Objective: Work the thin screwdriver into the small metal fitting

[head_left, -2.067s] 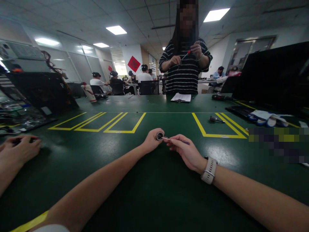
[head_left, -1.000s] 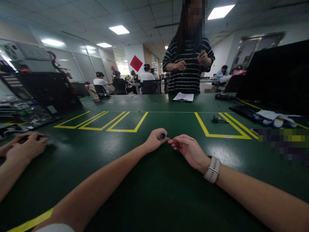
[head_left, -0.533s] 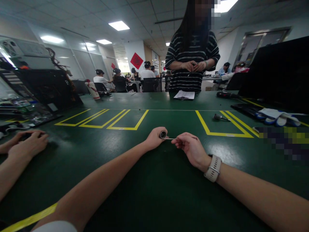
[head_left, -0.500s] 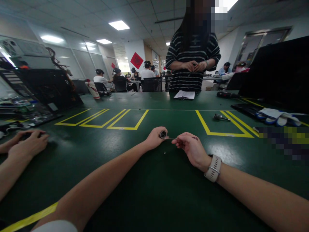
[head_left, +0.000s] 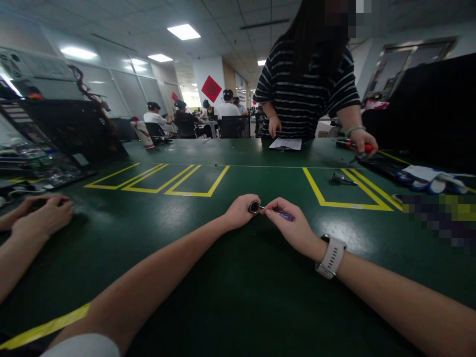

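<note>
My left hand point(head_left: 240, 211) rests on the green table point(head_left: 238, 287) and grips a small round black part point(head_left: 254, 207) with its open end facing me. My right hand point(head_left: 290, 225), with a white watch on the wrist, pinches a small screwdriver with a purple handle point(head_left: 278, 213). Its thin metal tip touches the round part. A tiny dark speck lies on the mat just below my hands.
A person in a striped shirt point(head_left: 308, 94) stands across the table, one hand near a clipboard point(head_left: 285, 144), the other on a red-handled tool point(head_left: 359, 147). Another person's hands point(head_left: 40, 213) rest at left. Open electronics point(head_left: 44, 144) left, gloves point(head_left: 427, 181) right, a metal tool point(head_left: 340, 179).
My right hand moved in closer to the round part, with the purple handle showing again. The person opposite lowered both hands to the table. The view tilted slightly.
</note>
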Demonstrator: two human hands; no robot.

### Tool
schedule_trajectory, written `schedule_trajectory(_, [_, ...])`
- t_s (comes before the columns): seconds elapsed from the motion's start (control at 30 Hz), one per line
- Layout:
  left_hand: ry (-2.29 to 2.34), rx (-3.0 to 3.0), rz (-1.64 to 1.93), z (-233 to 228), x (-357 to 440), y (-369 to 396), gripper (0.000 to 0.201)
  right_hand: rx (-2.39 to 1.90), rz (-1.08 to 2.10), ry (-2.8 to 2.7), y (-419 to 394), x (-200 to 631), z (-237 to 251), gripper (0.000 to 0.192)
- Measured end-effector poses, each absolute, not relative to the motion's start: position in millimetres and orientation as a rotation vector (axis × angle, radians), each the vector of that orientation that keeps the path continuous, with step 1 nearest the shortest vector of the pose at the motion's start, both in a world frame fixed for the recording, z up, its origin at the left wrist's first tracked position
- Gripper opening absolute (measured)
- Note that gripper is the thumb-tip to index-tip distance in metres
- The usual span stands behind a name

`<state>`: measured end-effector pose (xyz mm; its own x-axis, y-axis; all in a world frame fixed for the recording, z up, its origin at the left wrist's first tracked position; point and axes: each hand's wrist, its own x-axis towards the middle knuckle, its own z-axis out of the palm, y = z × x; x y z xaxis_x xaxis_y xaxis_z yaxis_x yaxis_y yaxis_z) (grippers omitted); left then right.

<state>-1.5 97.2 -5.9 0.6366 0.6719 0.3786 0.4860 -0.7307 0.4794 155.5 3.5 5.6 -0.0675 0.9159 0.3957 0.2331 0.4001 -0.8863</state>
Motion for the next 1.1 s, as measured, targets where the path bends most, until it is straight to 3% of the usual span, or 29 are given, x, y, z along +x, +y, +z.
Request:
schedule_trajectory(0.17, [0.918, 2.654, 0.778, -6, -1, 97, 0.006, -1.073, 0.456, -1.812, 0, 153, 5, 0.009])
schedule_trajectory(0.27, [0.885, 2.756, 0.732, -5, -1, 94, 0.008, -1.091, 0.434, -1.832, 0, 153, 8, 0.008])
schedule_trajectory(0.53, [0.865, 2.722, 0.738, -5, -4, 93, 0.005, -0.941, 1.154, -1.185, 14, 163, 6, 0.008])
schedule_trajectory(0.67, [0.865, 2.654, 0.783, -6, -3, 95, 0.006, -0.911, 1.348, -1.009, 17, 166, 0, 0.007])
schedule_trajectory(0.77, [0.886, 2.674, 0.764, -6, -1, 94, 0.006, -0.969, 1.205, -1.129, 14, 164, 2, 0.007])
schedule_trajectory(0.97, [0.916, 2.821, 0.704, -5, -1, 93, 0.009, -1.131, 0.454, -1.823, -1, 156, 10, 0.009])
schedule_trajectory(1.1, [0.916, 2.863, 0.702, -7, -2, 93, 0.008, -1.127, 0.645, -1.686, 2, 157, 12, 0.010])
